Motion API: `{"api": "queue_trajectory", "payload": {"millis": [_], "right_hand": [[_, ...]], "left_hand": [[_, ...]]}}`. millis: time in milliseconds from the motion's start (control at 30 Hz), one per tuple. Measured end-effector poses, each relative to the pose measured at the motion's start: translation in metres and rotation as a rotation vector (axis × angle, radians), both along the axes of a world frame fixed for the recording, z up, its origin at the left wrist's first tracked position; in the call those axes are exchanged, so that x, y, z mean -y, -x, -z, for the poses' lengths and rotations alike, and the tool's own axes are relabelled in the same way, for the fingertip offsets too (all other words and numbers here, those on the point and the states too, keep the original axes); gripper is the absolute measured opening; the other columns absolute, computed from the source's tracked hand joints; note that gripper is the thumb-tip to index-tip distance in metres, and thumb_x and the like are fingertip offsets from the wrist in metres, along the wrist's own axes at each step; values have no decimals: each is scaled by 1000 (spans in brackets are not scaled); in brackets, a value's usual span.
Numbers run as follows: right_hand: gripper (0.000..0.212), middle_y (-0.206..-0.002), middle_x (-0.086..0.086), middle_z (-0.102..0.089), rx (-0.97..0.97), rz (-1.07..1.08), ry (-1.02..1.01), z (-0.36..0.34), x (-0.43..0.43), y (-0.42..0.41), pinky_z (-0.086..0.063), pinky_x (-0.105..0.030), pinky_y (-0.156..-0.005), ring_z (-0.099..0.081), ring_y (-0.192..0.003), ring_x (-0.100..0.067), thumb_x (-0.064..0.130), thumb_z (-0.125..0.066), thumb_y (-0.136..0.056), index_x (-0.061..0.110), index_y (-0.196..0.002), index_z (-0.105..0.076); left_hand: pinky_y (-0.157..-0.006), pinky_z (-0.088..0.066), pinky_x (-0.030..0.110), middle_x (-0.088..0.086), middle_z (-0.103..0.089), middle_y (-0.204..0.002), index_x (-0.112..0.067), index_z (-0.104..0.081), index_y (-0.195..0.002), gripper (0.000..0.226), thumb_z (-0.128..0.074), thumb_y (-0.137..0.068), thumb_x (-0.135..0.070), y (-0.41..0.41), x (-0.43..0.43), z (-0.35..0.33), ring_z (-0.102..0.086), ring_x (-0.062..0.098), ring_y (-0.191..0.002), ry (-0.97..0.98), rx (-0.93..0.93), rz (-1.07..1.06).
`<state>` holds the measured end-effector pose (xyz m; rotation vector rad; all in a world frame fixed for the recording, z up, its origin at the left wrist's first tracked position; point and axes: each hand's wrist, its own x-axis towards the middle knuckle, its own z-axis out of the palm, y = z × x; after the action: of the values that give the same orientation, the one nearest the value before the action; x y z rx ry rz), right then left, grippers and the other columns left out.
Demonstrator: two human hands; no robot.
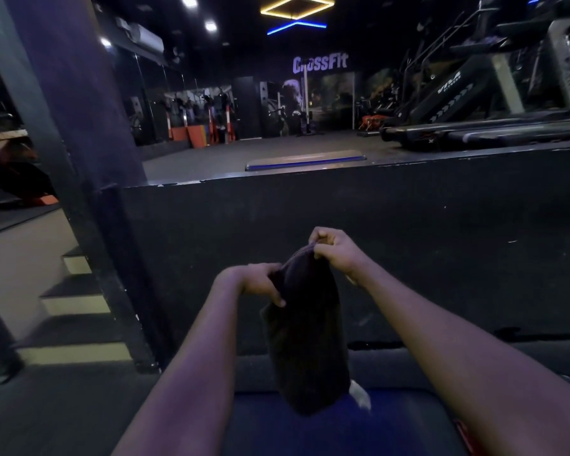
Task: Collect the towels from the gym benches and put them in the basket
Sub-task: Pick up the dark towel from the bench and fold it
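dim gym, dark raised platform wall (343, 225) straight ahead, treadmills (491, 126) on top at right, steps (76, 304) at left. dark towel (306, 330) held up in front of wall, hanging lengthwise over blue padded bench (310, 429). right hand (334, 250) pinches towel's top edge, fingers curled tight. left hand (260, 283) lower, just left, grips towel's upper side edge, thumb across cloth. small white tag (359, 394) shows at towel's lower right corner.

Towel (305, 340) hides bench (310, 429); forearms cut off.
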<state>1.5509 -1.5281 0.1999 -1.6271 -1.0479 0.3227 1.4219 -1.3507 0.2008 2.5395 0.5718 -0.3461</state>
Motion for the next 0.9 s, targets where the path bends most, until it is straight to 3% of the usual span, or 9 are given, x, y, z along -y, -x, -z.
{"api": "queue_trajectory", "payload": {"millis": [100,200,333,400,500,667,733,800,900], "right_hand": [[18,-71,-3,-57,-14,41,17,-4,8,-12,-41,-27,-66,-51,-68,-13,4,-52,-73,19,-68,-60],[14,-69,2,-62,7,188,126,6,15,-28,-44,-30,-68,-55,-69,-13,7,-55,-76,16,-69,-63],[9,-71,3,-67,28,334,245,26,17,-35,-47,-25,-63,-57,-66,-11,14,-60,-80,17,-75,-67],[9,-74,2,-69,48,341,274,33,12,-37,-48,-25,-64,-58,-67,-11,16,-61,-82,19,-76,-66],[9,-80,2,-70,106,323,319,41,-2,-36,-47,-23,-62,-59,-69,-10,16,-62,-85,21,-80,-65],[16,-83,7,-71,160,231,353,54,-45,-35,-56,-29,-65,-66,-73,-14,13,-62,-87,28,-83,-65],[26,-85,9,-72,150,184,338,60,-66,-36,-61,-35,-64,-71,-70,-17,8,-60,-85,33,-85,-69],[32,-85,5,-73,124,94,318,66,-87,-39,-59,-34,-50,-73,-58,-19,2,-58,-86,31,-89,-71],[26,-87,-6,-72,75,-60,278,77,-110,-44,-58,-34,-47,-74,-56,-19,-1,-54,-91,20,-91,-70]], "left_hand": [[-103,-46,43,-10,-71,-105,-36,-66,-98,47,-84,-55,-35,3,-14,17,-63,13,-105,-34,86,9],[-91,-50,36,-6,-68,-95,-24,-64,-93,33,-84,-67,-27,8,-18,10,-62,15,-94,-37,89,3],[-96,-46,44,-10,-64,-89,-39,-62,-95,38,-83,-64,-39,6,-27,8,-62,17,-95,-196,128,-19],[-98,-45,47,-9,-60,-89,-44,-57,-111,55,-84,-64,-38,4,-26,10,-61,22,-101,-266,184,-58],[-102,-42,49,3,-64,-119,-50,-43,-135,83,-85,-65,-36,5,-30,17,-57,26,-116,-283,190,-120],[-87,-32,46,-8,-60,-102,-33,-69,-96,22,-78,-75,-36,23,-46,31,-47,18,-114,-436,210,-290],[-87,-33,48,-4,-47,-103,-33,-68,-87,18,-79,-73,-39,35,-51,37,-35,19,-109,-524,234,-353],[-86,-34,47,-4,-39,-102,-30,-64,-80,18,-78,-71,-37,46,-54,45,-32,18,-104,-574,263,-463],[-79,-42,42,-4,-49,-91,-21,-52,-70,15,-67,-69,-24,56,-45,59,-45,18,-91,-548,350,-607]]}}
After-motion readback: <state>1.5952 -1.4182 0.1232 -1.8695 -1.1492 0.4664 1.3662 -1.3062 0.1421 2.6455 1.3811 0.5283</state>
